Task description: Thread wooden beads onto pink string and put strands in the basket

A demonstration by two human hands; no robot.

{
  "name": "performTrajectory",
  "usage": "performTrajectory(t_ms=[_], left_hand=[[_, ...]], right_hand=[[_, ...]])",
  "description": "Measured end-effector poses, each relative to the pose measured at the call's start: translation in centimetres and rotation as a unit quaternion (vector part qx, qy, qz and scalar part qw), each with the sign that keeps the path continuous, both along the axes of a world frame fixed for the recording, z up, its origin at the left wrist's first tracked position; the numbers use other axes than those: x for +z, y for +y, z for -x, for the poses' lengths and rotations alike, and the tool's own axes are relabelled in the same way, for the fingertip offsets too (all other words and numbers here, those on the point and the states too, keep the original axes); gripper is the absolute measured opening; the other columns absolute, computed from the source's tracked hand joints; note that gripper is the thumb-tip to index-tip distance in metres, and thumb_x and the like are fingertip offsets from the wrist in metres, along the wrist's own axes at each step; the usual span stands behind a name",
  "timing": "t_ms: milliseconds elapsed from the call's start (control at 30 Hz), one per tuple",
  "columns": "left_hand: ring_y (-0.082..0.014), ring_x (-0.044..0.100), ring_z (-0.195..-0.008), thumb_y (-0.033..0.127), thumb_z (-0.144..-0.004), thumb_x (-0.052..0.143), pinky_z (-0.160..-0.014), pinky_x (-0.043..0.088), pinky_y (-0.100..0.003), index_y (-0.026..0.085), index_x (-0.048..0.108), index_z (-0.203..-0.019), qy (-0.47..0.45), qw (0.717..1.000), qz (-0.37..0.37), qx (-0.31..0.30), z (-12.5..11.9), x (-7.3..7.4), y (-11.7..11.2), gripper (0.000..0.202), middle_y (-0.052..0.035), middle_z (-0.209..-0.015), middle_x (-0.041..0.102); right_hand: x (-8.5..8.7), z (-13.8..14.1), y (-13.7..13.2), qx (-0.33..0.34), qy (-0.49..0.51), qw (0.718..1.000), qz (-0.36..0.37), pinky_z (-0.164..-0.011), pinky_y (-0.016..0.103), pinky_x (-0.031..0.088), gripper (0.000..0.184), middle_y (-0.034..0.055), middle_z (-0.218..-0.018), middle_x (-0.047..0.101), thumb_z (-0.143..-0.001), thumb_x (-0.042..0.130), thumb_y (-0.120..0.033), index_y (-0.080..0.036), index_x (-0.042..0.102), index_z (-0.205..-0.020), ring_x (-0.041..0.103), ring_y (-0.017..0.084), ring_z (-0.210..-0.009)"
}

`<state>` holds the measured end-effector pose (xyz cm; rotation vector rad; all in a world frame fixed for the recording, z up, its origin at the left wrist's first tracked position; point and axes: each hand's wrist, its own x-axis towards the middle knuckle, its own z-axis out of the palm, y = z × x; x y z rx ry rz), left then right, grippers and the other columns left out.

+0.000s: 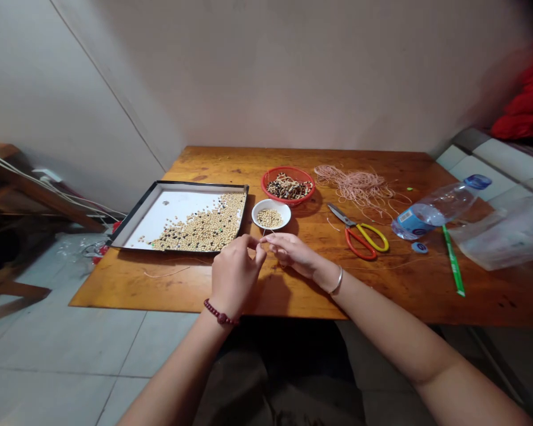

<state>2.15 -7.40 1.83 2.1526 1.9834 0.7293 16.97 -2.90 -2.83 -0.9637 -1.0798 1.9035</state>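
My left hand (pixel 236 269), with a dark red bead bracelet at the wrist, is closed in a pinch. My right hand (pixel 294 254), with a silver bangle, pinches too, and its fingertips meet those of the left. Between them is a thin pale cord (pixel 270 231), a short piece of it sticking up; any bead on it is too small to make out. Just beyond the fingers stands a small white bowl (pixel 260 223) of cream beads (pixel 270 218). Left of it lies a shallow black-edged tray (pixel 144 219) with cream and dark beads (pixel 199 231) heaped toward its right side.
Behind the bowl sits a red basket (pixel 266 190) of strung beads. Tangled pink cord (pixel 355 186), scissors (pixel 353 231) with red and yellow handles, a tilted plastic bottle (pixel 439 207), a bottle cap (pixel 419 248), a green packet (pixel 453 263) and a clear bag (pixel 501 231) lie rightward.
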Motion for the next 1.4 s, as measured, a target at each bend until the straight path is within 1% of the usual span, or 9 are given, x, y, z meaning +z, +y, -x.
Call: performTrajectory(t_ms=[133, 400, 567, 667, 733, 900, 1067, 1267, 1400], left_hand=[[-0.0139, 0.059, -0.062, 0.035, -0.084, 0.055, -0.061, 0.041, -0.025, 0.019, 0.065, -0.083, -0.120, 0.992, 0.018, -0.032, -0.1, -0.9, 1.1, 0.018, -0.0014, -0.078, 0.069], [-0.0134, 0.059, -0.063, 0.033, -0.082, 0.055, -0.060, 0.042, -0.023, 0.018, 0.065, -0.084, -0.229, 0.967, 0.074, -0.078, -0.7, -2.4, 2.7, 0.018, -0.0018, -0.082, 0.070], [-0.0130, 0.058, -0.061, 0.035, -0.083, 0.054, -0.058, 0.042, -0.023, 0.018, 0.066, -0.085, -0.246, 0.960, 0.092, -0.096, -0.8, -2.7, 3.3, 0.021, -0.0023, -0.081, 0.070], [-0.0141, 0.060, -0.065, 0.038, -0.086, 0.050, -0.060, 0.043, -0.024, 0.019, 0.067, -0.092, -0.200, 0.963, 0.108, -0.144, 0.0, -1.8, 3.9, 0.026, -0.0035, -0.087, 0.072], [-0.0167, 0.063, -0.073, 0.039, -0.086, 0.050, -0.063, 0.044, -0.025, 0.021, 0.067, -0.095, -0.114, 0.972, 0.107, -0.177, 1.2, -0.9, 4.9, 0.026, -0.0039, -0.092, 0.072], [-0.0220, 0.064, -0.084, 0.039, -0.085, 0.049, -0.065, 0.043, -0.027, 0.025, 0.067, -0.095, 0.119, 0.988, 0.036, -0.097, 5.3, 0.6, 10.3, 0.025, -0.0036, -0.095, 0.072], [-0.0241, 0.064, -0.089, 0.034, -0.083, 0.048, -0.065, 0.043, -0.027, 0.025, 0.067, -0.095, 0.206, 0.977, 0.051, -0.025, 8.8, -0.7, 14.8, 0.023, -0.0047, -0.097, 0.072], [-0.0262, 0.063, -0.091, 0.033, -0.085, 0.046, -0.063, 0.043, -0.029, 0.026, 0.067, -0.097, 0.259, 0.965, 0.033, -0.029, 9.9, -2.0, 14.7, 0.024, -0.0060, -0.096, 0.071], [-0.0271, 0.062, -0.091, 0.032, -0.086, 0.049, -0.065, 0.045, -0.031, 0.025, 0.068, -0.092, 0.248, 0.968, 0.027, -0.035, 9.5, -1.6, 13.8, 0.021, -0.0070, -0.092, 0.070]], right_hand=[[-0.5, 0.1, 0.0, 0.002, 0.012, 0.999, -0.034, -0.040, 0.023, 0.008, 0.027, -0.0090, -0.051, 0.033, -0.075, 0.068, -0.041, -0.016, 0.064, -0.083, 0.018, 0.004, -0.042], [-1.0, -0.2, 0.8, -0.077, 0.036, 0.996, -0.025, -0.041, 0.021, 0.017, 0.029, -0.0029, -0.065, 0.056, -0.070, 0.073, -0.041, -0.016, 0.068, -0.085, 0.028, 0.003, -0.044], [-0.8, -0.3, 0.9, -0.096, 0.048, 0.994, -0.024, -0.039, 0.021, 0.009, 0.036, -0.0066, -0.054, 0.046, -0.073, 0.070, -0.047, -0.014, 0.069, -0.086, 0.019, 0.002, -0.041], [-0.8, -0.2, 1.0, -0.119, 0.051, 0.992, -0.012, -0.038, 0.021, 0.008, 0.036, -0.0080, -0.052, 0.043, -0.072, 0.071, -0.048, -0.014, 0.069, -0.086, 0.015, 0.001, -0.040], [-0.8, -0.2, 1.0, -0.139, 0.041, 0.989, -0.005, -0.038, 0.021, 0.007, 0.037, -0.0071, -0.057, 0.048, -0.070, 0.072, -0.047, -0.015, 0.069, -0.088, 0.015, 0.001, -0.040], [-1.2, 0.0, 1.2, -0.153, 0.009, 0.988, 0.022, -0.037, 0.019, 0.006, 0.045, -0.0058, -0.067, 0.052, -0.060, 0.079, -0.049, -0.016, 0.071, -0.089, 0.018, -0.002, -0.039], [-1.7, 0.3, 1.2, -0.133, -0.040, 0.990, 0.016, -0.033, 0.018, 0.014, 0.042, -0.0053, -0.063, 0.053, -0.061, 0.078, -0.050, -0.014, 0.067, -0.079, 0.023, -0.001, -0.038], [-1.5, 0.8, 0.8, -0.117, -0.069, 0.991, -0.003, -0.036, 0.019, 0.032, 0.041, -0.0091, -0.049, 0.043, -0.061, 0.078, -0.050, -0.016, 0.058, -0.067, 0.026, 0.001, -0.036], [-1.9, 1.0, 0.6, -0.127, -0.086, 0.988, -0.014, -0.036, 0.020, 0.033, 0.040, -0.0073, -0.053, 0.046, -0.062, 0.077, -0.051, -0.017, 0.056, -0.066, 0.027, 0.002, -0.037]])
